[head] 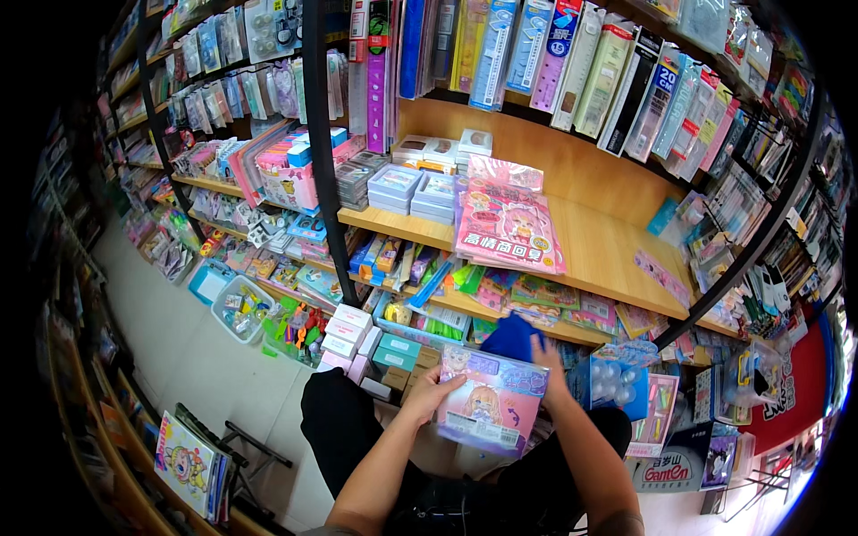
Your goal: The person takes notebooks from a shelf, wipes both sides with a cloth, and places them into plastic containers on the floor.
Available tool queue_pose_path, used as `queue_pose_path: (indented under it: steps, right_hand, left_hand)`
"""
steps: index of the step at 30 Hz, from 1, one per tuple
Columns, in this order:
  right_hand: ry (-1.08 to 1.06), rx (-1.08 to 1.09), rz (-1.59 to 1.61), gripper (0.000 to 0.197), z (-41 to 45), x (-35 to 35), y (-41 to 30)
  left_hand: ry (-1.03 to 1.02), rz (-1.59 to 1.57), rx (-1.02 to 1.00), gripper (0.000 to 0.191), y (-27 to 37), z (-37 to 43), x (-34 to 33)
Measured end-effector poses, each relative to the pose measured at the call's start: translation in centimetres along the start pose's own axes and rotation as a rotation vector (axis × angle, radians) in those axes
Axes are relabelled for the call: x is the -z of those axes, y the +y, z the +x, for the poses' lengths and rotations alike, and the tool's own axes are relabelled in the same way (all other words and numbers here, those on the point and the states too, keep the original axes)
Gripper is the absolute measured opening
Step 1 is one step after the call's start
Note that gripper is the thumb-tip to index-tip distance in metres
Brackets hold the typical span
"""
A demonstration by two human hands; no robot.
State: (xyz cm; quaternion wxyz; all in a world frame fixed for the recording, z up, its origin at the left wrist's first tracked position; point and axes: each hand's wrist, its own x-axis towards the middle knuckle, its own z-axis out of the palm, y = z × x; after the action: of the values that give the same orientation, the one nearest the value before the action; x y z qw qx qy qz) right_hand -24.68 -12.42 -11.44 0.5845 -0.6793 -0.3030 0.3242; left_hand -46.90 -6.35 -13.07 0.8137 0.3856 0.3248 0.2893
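Observation:
My left hand (423,396) grips the left edge of a pink and purple booklet (486,412) in glossy wrapping, its thumb on the front. The booklet is printed with cartoon girls and a barcode label, and is held above my lap. At its upper right, my right hand (554,376) holds a bunched dark blue cloth (513,336). Part of that hand is hidden behind the booklet's right edge. Just beyond, a stack of pink cartoon booklets (506,224) lies on a wooden shelf (603,248), overhanging its front edge.
Packaged rulers (493,53) hang above the shelf. Small boxes (345,335) are stacked on the floor before my knees, near a clear plastic bin (242,308). A blue box of clear balls (613,385) stands right. Black metal posts (325,154) frame the shelving. Magazines (188,462) stand at lower left.

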Motion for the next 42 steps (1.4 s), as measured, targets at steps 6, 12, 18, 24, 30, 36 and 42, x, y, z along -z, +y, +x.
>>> queue_pose_path:
  steps: [6,12,18,24,30,36,42]
  right_hand:
    - [0.261,0.317,-0.234,0.036,-3.6,0.9,-7.1]
    - [-0.139,0.917,-0.926,0.036,-7.7,-7.7,-3.2]
    - [0.16,0.737,-0.936,0.034,-6.7,-4.9,-3.0]
    - [0.235,0.464,-0.645,0.028,-7.6,-1.3,-0.4]
    - [0.31,0.46,-0.548,0.029,-8.5,0.2,-0.4]
    - [0.082,0.192,-0.139,0.038,-8.0,0.1,1.5]
    - [0.031,0.045,0.095,0.038,-7.9,-0.1,0.6]
  left_hand:
    - [-0.082,-0.038,-0.038,0.028,-0.6,-0.3,0.2]
    - [0.158,0.066,-0.294,0.043,-3.4,-0.1,-0.4]
    - [0.053,-0.08,-0.322,0.03,-1.4,-1.6,0.7]
    - [0.035,-0.192,-0.354,0.036,-0.4,-1.8,1.6]
    - [-0.032,-0.276,-0.236,0.049,-0.4,-2.0,1.4]
    - [-0.016,-0.171,-0.288,0.054,-0.9,-2.1,1.2]
    - [-0.001,-0.072,-0.337,0.057,-1.0,-2.3,1.7]
